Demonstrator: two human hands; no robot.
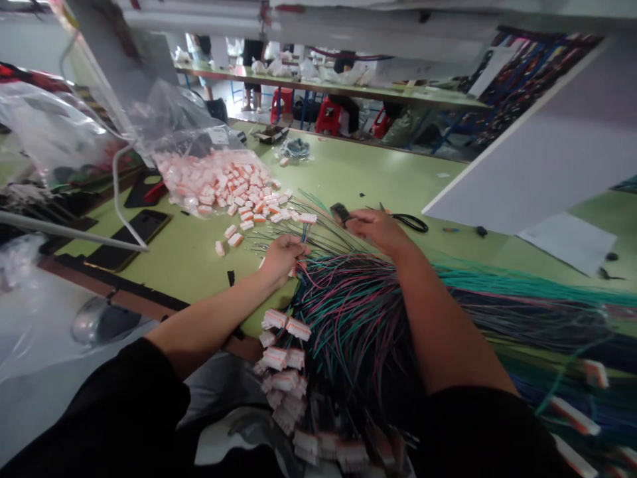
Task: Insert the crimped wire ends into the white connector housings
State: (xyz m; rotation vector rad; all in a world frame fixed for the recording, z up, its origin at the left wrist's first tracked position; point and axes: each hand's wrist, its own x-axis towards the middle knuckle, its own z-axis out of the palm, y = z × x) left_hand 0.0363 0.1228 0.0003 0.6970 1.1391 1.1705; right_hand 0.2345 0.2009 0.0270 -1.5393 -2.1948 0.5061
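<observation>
My left hand (pixel 284 259) is closed in a pinch around a few thin wires (pixel 304 232), just below a white and orange connector (pixel 308 218) that stands at their top. My right hand (pixel 377 229) is wrapped round a small dark block-like tool (pixel 341 214), whose exact kind I cannot make out. It is to the right of the connector, apart from it. Beneath both arms spreads a thick bundle of green, pink and dark wires (pixel 353 299). Finished-looking connectors (pixel 286 358) hang on wire ends over the table's near edge.
A plastic bag (pixel 189 153) spills a heap of loose connectors (pixel 243 189) at the left. A phone (pixel 129 239) lies near the left edge, by a white bent tube (pixel 119 192). Black-handled scissors (pixel 411 222) lie behind my right hand. A white panel (pixel 537 139) slants at right.
</observation>
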